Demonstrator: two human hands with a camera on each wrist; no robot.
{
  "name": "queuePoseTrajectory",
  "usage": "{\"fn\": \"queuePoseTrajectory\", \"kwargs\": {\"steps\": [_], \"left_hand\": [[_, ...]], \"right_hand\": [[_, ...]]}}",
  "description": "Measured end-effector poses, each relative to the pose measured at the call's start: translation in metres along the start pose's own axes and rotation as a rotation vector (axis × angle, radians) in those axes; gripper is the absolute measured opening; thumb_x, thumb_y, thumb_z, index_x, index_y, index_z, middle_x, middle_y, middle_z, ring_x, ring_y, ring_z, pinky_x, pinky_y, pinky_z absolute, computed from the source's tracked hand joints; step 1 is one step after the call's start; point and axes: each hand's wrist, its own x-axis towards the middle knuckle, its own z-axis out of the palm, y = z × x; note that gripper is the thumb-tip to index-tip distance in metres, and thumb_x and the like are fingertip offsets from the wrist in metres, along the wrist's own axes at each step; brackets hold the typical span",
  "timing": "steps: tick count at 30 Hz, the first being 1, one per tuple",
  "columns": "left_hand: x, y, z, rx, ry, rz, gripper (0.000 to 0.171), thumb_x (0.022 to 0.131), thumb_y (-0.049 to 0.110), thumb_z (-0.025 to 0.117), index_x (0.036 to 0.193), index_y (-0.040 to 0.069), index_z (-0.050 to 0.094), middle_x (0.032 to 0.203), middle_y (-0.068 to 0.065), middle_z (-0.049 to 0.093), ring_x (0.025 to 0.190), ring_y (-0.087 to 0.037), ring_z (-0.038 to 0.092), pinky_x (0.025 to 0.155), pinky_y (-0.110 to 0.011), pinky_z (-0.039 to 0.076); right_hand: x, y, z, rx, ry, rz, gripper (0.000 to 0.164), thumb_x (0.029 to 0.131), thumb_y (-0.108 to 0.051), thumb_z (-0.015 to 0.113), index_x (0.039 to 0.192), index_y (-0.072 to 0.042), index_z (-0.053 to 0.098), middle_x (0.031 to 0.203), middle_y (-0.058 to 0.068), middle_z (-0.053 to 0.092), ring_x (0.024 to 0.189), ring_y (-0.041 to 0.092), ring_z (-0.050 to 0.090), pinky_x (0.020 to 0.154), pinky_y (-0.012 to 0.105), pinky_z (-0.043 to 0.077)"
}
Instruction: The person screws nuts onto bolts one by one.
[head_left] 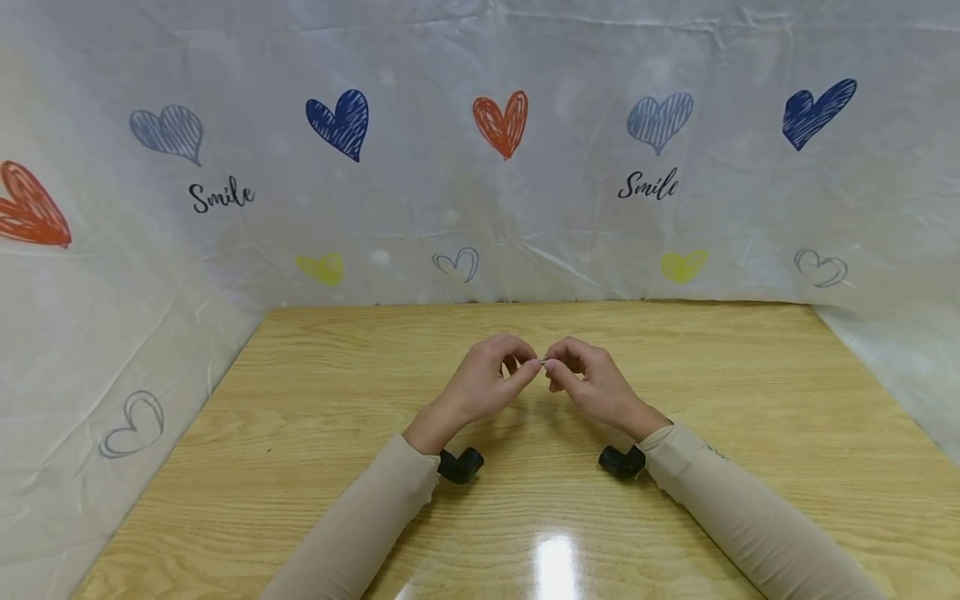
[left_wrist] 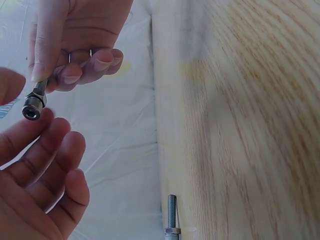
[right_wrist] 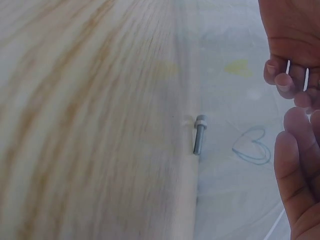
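Note:
A small metal socket-head bolt (left_wrist: 31,109) with a nut on its shank is held up between the two hands. My right hand (head_left: 597,390) pinches its threaded end between thumb and forefinger. At the head end, my left hand (head_left: 483,379) has a fingertip right at the bolt head, its thumb a small gap away and the fingers loosely bent. A second bolt (right_wrist: 199,137), also with a nut (left_wrist: 172,231), lies on the wooden table (head_left: 315,367) near its far side. In the head view that bolt is hidden behind the left hand.
A white sheet (head_left: 420,200) printed with hearts and "Smile" rises behind the table and along both sides. Dark wrist devices (head_left: 461,465) sit below the cuffs of the beige sleeves (head_left: 360,525). Light glares off the table's near part.

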Motion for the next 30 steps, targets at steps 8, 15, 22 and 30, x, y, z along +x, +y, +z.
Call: {"fn": "queuePoseTrajectory", "kwargs": {"steps": [8, 15, 22, 30], "left_hand": [[0.0021, -0.0008, 0.0010, -0.009, 0.017, 0.065, 0.021, 0.085, 0.007, 0.072, 0.100, 0.011, 0.058, 0.089, 0.004, 0.058, 0.072, -0.009, 0.055, 0.063, -0.029, 0.047], [0.0024, -0.0002, 0.0027, 0.021, 0.026, 0.097, 0.021, 0.083, 0.000, 0.071, 0.092, 0.013, 0.057, 0.087, 0.006, 0.056, 0.072, -0.007, 0.054, 0.061, -0.027, 0.044], [0.0018, -0.0002, 0.0019, 0.029, 0.017, 0.076, 0.017, 0.085, 0.004, 0.070, 0.092, 0.014, 0.058, 0.087, 0.006, 0.056, 0.072, -0.007, 0.054, 0.062, -0.026, 0.045], [0.0008, 0.0001, 0.0014, 0.035, 0.007, 0.041, 0.009, 0.089, 0.011, 0.067, 0.093, 0.014, 0.060, 0.089, 0.005, 0.057, 0.073, -0.008, 0.053, 0.064, -0.026, 0.046]], "right_hand": [[0.0012, 0.0001, -0.0001, 0.017, 0.006, -0.026, 0.012, 0.098, -0.016, 0.056, 0.098, -0.005, 0.061, 0.086, 0.019, 0.063, 0.068, 0.017, 0.062, 0.064, 0.032, 0.052], [-0.0002, 0.0006, -0.0003, 0.013, -0.001, -0.023, 0.015, 0.099, -0.018, 0.055, 0.099, -0.004, 0.060, 0.087, 0.019, 0.062, 0.067, 0.017, 0.062, 0.064, 0.033, 0.053], [0.0002, 0.0012, 0.0000, 0.005, 0.003, -0.020, 0.016, 0.099, -0.017, 0.055, 0.099, -0.002, 0.060, 0.086, 0.019, 0.063, 0.067, 0.016, 0.062, 0.064, 0.032, 0.053], [-0.0002, 0.0010, 0.0000, 0.000, 0.007, -0.019, 0.010, 0.099, -0.016, 0.055, 0.098, -0.008, 0.061, 0.086, 0.019, 0.063, 0.067, 0.016, 0.062, 0.063, 0.032, 0.053]]}}
